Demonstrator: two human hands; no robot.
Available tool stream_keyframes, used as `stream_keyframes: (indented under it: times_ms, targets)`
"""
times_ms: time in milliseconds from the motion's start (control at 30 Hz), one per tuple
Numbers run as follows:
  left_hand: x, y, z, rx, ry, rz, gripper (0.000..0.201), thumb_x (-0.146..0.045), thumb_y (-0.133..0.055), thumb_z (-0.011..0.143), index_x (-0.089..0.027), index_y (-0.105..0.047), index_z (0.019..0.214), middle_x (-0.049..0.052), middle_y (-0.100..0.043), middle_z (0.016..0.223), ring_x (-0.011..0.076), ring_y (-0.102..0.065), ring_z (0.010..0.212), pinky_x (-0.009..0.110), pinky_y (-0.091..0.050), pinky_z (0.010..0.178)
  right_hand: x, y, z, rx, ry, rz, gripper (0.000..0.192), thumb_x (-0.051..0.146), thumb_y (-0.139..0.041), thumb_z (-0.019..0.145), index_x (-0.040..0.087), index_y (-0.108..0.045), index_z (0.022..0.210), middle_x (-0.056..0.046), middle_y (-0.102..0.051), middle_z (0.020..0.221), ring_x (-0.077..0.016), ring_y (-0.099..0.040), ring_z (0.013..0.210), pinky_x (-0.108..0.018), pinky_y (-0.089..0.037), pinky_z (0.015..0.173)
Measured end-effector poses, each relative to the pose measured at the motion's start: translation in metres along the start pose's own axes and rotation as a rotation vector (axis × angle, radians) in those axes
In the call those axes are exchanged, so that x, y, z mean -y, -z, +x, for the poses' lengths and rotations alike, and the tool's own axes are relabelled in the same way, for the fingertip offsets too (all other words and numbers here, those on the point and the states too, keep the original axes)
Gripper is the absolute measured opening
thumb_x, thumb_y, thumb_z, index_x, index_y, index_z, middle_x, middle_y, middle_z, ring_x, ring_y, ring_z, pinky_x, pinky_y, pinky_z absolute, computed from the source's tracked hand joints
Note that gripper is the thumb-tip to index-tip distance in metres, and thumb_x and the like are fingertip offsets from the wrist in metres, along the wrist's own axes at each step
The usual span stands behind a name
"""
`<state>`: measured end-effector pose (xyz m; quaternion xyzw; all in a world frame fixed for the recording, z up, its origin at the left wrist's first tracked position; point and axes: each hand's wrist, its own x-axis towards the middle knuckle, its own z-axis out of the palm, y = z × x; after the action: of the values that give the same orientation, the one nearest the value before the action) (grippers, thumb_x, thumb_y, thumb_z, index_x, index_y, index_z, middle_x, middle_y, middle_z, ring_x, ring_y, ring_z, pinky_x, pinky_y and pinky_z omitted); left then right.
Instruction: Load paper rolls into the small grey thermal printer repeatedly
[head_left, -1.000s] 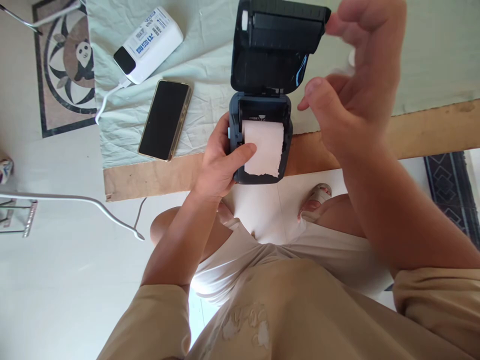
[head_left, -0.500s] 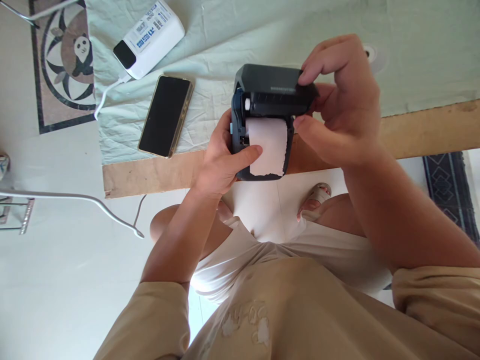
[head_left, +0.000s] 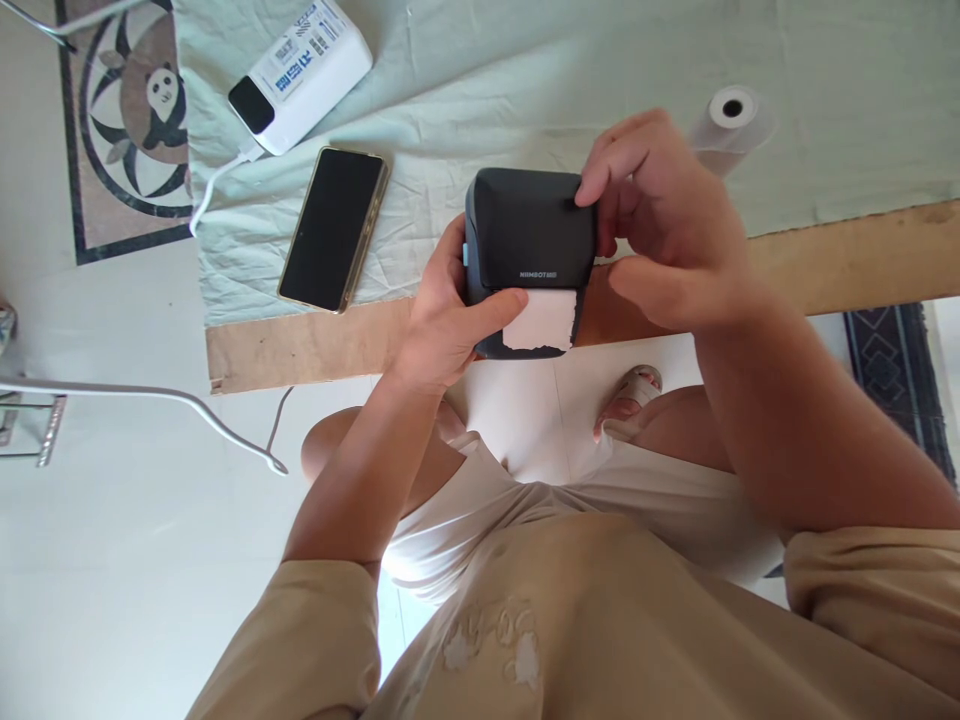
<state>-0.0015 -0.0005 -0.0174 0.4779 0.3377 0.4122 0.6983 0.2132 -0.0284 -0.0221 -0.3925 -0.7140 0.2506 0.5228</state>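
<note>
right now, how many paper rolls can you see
1: the white roll on the pale green cloth, just beyond the right hand. Another may be hidden inside the printer, where paper sticks out.

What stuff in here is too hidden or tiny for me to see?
Head view: the inside of the printer, covered by its lid.
Head view: most fingertips of the left hand, hidden behind the printer.
Head view: part of the white roll, hidden by the right hand.
Head view: one corner of the power bank, cut off by the top edge; its tiniest print is too small.
</note>
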Motion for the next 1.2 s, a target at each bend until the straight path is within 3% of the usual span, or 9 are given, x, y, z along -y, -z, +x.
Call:
stream_keyframes:
  times_ms: [100,200,300,367,467,700,833,967,1200]
  targets:
    - [0.0,-0.001,-0.001,0.015,0.005,-0.02,0.049,-0.023,-0.089,0.071,-0.026,-0.069,0.116,0.001,-0.072,0.103,0.022,-0.073,0.097,0.026,-0.058,0.074,-0.002,-0.002,-0.001,-0.027,-0.076,0.096,0.037,0.031,-0.063,0.074,0.028,-0.06,0.111,-0.001,-0.05,0.1,-0.0083,-0.044,0.069,-0.029,-0.035,0.06]
    - [0.0,-0.002,-0.003,0.049,-0.007,-0.062,0.039,-0.035,-0.088,0.08,-0.026,-0.071,0.114,0.003,-0.072,0.105,0.0225,-0.074,0.096,0.028,-0.059,0.074,-0.006,-0.005,-0.001,0.071,-0.131,0.226,0.048,0.042,-0.067,0.082,0.033,-0.055,0.127,0.001,-0.054,0.099,-0.0094,-0.046,0.069,-0.026,-0.035,0.055]
    - [0.001,-0.005,-0.004,0.022,-0.022,-0.064,0.033,-0.042,-0.086,0.084,-0.028,-0.072,0.111,0.003,-0.071,0.102,0.0219,-0.072,0.094,0.028,-0.058,0.072,-0.012,-0.008,-0.001,0.144,-0.135,0.239,0.056,0.055,-0.068,0.089,0.033,-0.048,0.137,-0.002,-0.06,0.12,-0.0132,-0.057,0.089,-0.029,-0.05,0.071]
    - [0.001,-0.006,-0.003,0.02,-0.03,-0.049,0.038,-0.045,-0.089,0.081,-0.028,-0.072,0.11,0.003,-0.071,0.099,0.0226,-0.071,0.096,0.027,-0.057,0.069,-0.016,-0.009,-0.001,0.141,-0.106,0.188,0.061,0.058,-0.071,0.089,0.034,-0.047,0.139,-0.003,-0.06,0.128,-0.0151,-0.06,0.1,-0.032,-0.054,0.085]
    - [0.0,-0.008,-0.002,0.01,-0.027,-0.027,0.041,-0.05,-0.088,0.079,-0.029,-0.071,0.109,0.003,-0.069,0.096,0.0246,-0.07,0.099,0.027,-0.056,0.068,-0.02,-0.01,-0.002,0.147,-0.113,0.182,0.065,0.062,-0.072,0.088,0.035,-0.046,0.141,-0.004,-0.059,0.133,-0.0164,-0.062,0.105,-0.034,-0.057,0.091]
    - [-0.003,-0.004,-0.002,0.082,-0.006,-0.044,0.035,-0.042,-0.085,0.083,-0.028,-0.071,0.112,0.004,-0.068,0.1,0.0256,-0.069,0.103,0.03,-0.055,0.074,-0.021,-0.008,-0.001,0.191,-0.164,0.264,0.071,0.064,-0.075,0.086,0.035,-0.043,0.143,-0.004,-0.059,0.128,-0.0155,-0.061,0.102,-0.028,-0.057,0.081]
    - [-0.001,-0.002,-0.001,0.11,-0.047,-0.057,0.035,-0.043,-0.085,0.084,-0.028,-0.073,0.113,0.005,-0.067,0.099,0.0262,-0.069,0.102,0.033,-0.057,0.075,-0.019,-0.006,0.0,0.205,-0.165,0.277,0.071,0.062,-0.076,0.085,0.036,-0.043,0.142,-0.002,-0.056,0.13,-0.0152,-0.061,0.105,-0.029,-0.056,0.085]
    - [-0.003,-0.004,-0.002,0.073,-0.014,-0.056,0.028,-0.036,-0.079,0.088,-0.025,-0.072,0.113,0.004,-0.066,0.098,0.0254,-0.071,0.106,0.03,-0.057,0.076,-0.018,-0.006,0.0,0.222,-0.174,0.267,0.072,0.061,-0.076,0.086,0.036,-0.041,0.143,-0.004,-0.056,0.134,-0.0168,-0.062,0.109,-0.032,-0.057,0.092]
    - [-0.004,-0.013,-0.002,0.01,-0.017,-0.02,0.032,-0.035,-0.075,0.084,-0.022,-0.069,0.113,0.005,-0.065,0.096,0.0308,-0.068,0.123,0.034,-0.061,0.088,-0.014,-0.006,-0.001,0.235,-0.237,0.284,0.078,0.069,-0.074,0.084,0.037,-0.038,0.145,-0.005,-0.057,0.138,-0.0197,-0.063,0.112,-0.034,-0.058,0.089]
